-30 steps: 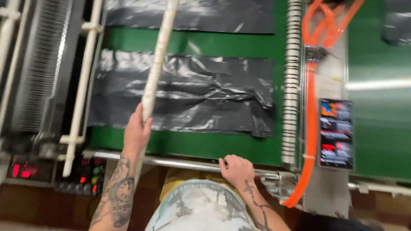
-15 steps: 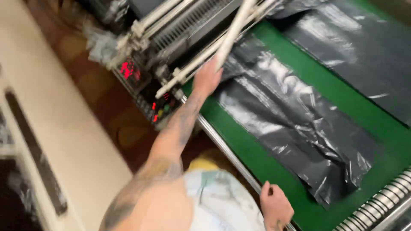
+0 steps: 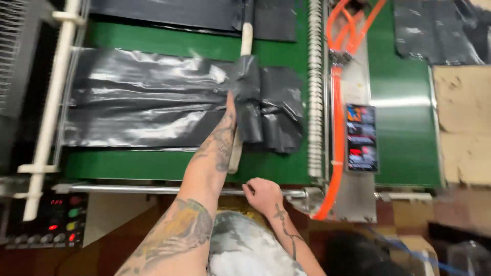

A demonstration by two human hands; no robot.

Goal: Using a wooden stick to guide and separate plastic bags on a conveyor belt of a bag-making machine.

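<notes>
Bag: black, glossy, wrinkled | left hand: clamped on pale stick | right hand: curled over metal rail

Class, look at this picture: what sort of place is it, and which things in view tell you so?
Probably a factory line for plastic bags: black plastic sheets lie on a green conveyor belt, beside a control panel with lit buttons and orange hoses.

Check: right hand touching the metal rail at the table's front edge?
Touching. The head view shows the right hand with its fingers curled onto the metal rail, no gap visible between them.
</notes>
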